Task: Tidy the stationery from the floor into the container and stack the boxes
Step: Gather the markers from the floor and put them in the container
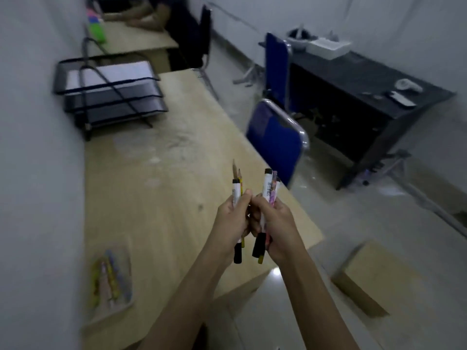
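Note:
My left hand (233, 218) grips a bundle of a white marker and pencils (237, 190), points up. My right hand (274, 223) grips a second bundle of markers and pencils (270, 188). Both hands are held close together above the near end of the light wooden desk (156, 188). A clear flat container (111, 279) with several coloured pencils in it lies on the desk at the lower left. A brown cardboard box (376, 276) sits on the floor to the right of the desk.
A black mesh letter tray (108, 94) with paper stands at the desk's far left. A blue folding chair (275, 142) is beside the desk, another blue chair (276, 69) behind it. A dark table (366, 97) stands right. A person sits at a far desk (136, 39).

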